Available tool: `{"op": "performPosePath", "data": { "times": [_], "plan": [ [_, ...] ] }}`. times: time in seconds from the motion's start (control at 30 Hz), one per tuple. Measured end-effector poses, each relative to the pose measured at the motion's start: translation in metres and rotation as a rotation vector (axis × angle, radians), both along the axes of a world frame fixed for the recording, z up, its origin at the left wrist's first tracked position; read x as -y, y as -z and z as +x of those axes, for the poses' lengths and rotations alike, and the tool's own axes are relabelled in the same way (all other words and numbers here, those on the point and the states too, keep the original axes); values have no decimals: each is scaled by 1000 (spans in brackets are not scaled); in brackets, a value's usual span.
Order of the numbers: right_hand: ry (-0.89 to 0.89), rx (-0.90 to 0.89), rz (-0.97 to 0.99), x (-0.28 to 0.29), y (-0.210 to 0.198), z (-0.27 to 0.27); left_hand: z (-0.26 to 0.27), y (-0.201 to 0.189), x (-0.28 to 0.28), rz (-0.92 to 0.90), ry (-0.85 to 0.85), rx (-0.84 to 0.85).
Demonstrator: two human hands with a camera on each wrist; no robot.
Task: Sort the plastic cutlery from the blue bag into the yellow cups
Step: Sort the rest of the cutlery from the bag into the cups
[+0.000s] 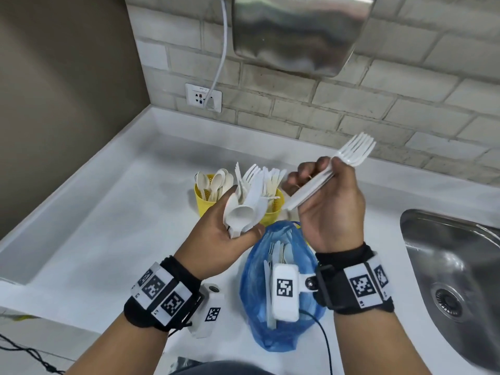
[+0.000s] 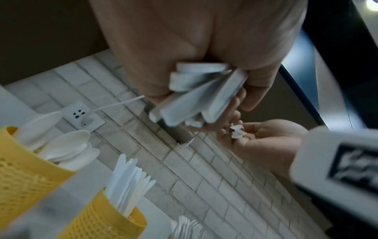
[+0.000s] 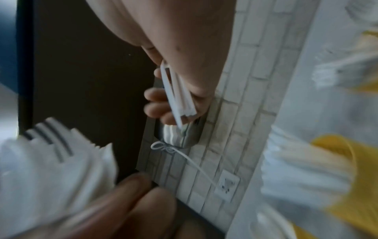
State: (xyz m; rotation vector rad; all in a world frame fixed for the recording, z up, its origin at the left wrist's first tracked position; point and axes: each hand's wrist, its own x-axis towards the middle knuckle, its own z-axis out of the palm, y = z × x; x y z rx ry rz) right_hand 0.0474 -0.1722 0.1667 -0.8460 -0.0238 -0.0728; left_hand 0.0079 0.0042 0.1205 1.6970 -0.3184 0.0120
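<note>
The white surface (image 1: 113, 212) runs back to a tiled wall (image 1: 351, 109), with a steel sink (image 1: 454, 266) set into it on the right. Near the front edge lies the blue bag (image 1: 259, 334), mouth open toward the wall, a few white pieces of cutlery still inside. Just beyond the bag stand the yellow cups (image 1: 202, 204): the left one holds spoons, the next one (image 1: 273, 215) holds what look like knives, and the left wrist view shows fork tines at its bottom edge, so a third holder probably sits behind, though its body is hidden. The left hand (image 1: 216, 239) is raised above the cups and bag, palm up, its fingers curled round a mixed bunch (image 1: 244, 209) of spoons, forks and knives gripped by the handles. The right hand (image 1: 330, 212) is to its right, just beside it, fingers (image 1: 305, 171) clenched round a stack of forks (image 1: 324, 180) held mid-handle. The stack's long axis slants from lower left to upper right, tines up and away toward the wall, handle ends pointing down-left at the cups. The cups lie to the left of and below the right hand, so I judge the right hand the nearer one to deliver, and it would have to swing the handle ends downward into the fork holder.
</note>
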Motion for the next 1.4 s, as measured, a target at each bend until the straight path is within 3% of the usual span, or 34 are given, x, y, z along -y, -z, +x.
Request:
{"op": "performPosePath", "data": {
  "times": [0.13, 0.27, 0.47, 0.63, 0.77, 0.93, 1.17, 1.3, 1.4],
  "plan": [
    [-129, 76, -311, 6, -9, 2, -1, -7, -4, -70, 319, -145],
    [-363, 182, -546, 6, -3, -4, 2, -7, -4, -158, 409, -198],
    [-474, 247, -495, 10, -3, -5, 1, -12, -4, -231, 520, -206],
    [-341, 330, -527, 4, -6, -7, -2, -15, 0, -284, 564, -217],
    [-383, 338, -515, 2, -10, -8, 0, -16, 1, -296, 595, -236],
    [-372, 366, -391, -4, -12, -14, 2, -16, 1, -277, 603, -236],
    [-257, 328, -404, -2, -17, -9, 1, -16, 1, -219, 494, -247],
    [-119, 286, -527, -3, -16, -6, -1, -23, 2, -30, 388, -178],
    [-20, 245, -689, -5, -9, 1, 2, -25, 3, 174, 194, -30]
  ]
}}
